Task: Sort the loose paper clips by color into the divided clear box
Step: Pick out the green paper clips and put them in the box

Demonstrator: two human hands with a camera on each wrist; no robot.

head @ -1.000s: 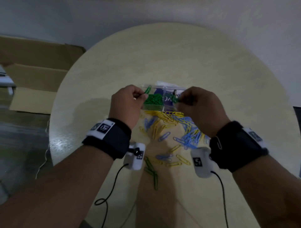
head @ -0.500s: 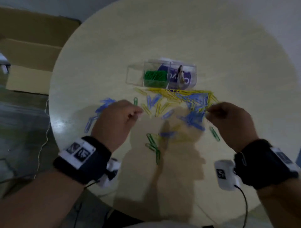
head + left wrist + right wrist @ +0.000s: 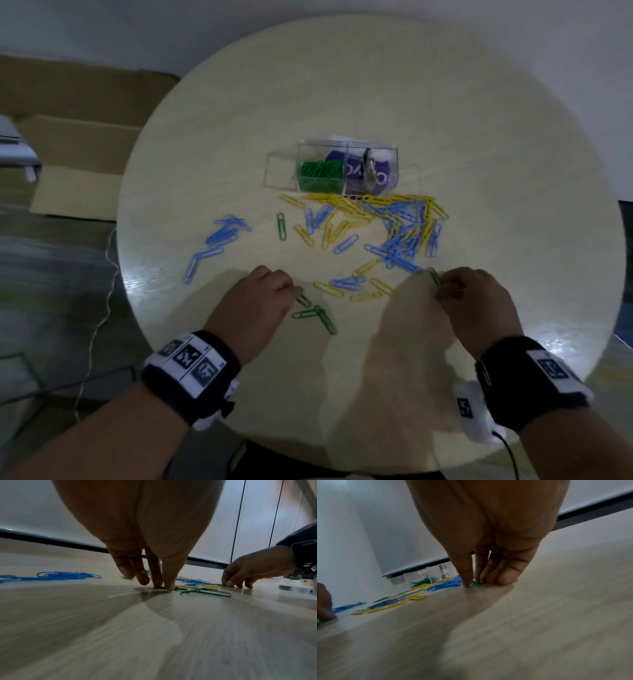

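Note:
The divided clear box (image 3: 390, 161) stands at the table's middle, one compartment full of green clips (image 3: 320, 174). Loose blue and yellow clips (image 3: 394, 222) spread in front of it. My left hand (image 3: 297, 294) is down at the near side, thumb and forefinger pinching a green paper clip (image 3: 159, 587) that lies flat on the table. Two more green clips (image 3: 318, 317) lie just right of it. My right hand (image 3: 441, 291) pinches another green paper clip (image 3: 435, 278) against the table; its thumb tip and fingers (image 3: 496, 577) flank the clip (image 3: 476, 583).
A single green clip (image 3: 281, 226) and a separate group of blue clips (image 3: 222, 236) lie left of the main pile. The round table (image 3: 342, 394) drops off close behind my wrists. Cardboard boxes (image 3: 78, 144) sit on the floor at the left.
Both hands have drawn back from the box toward the near edge and come down on green clips on the table.

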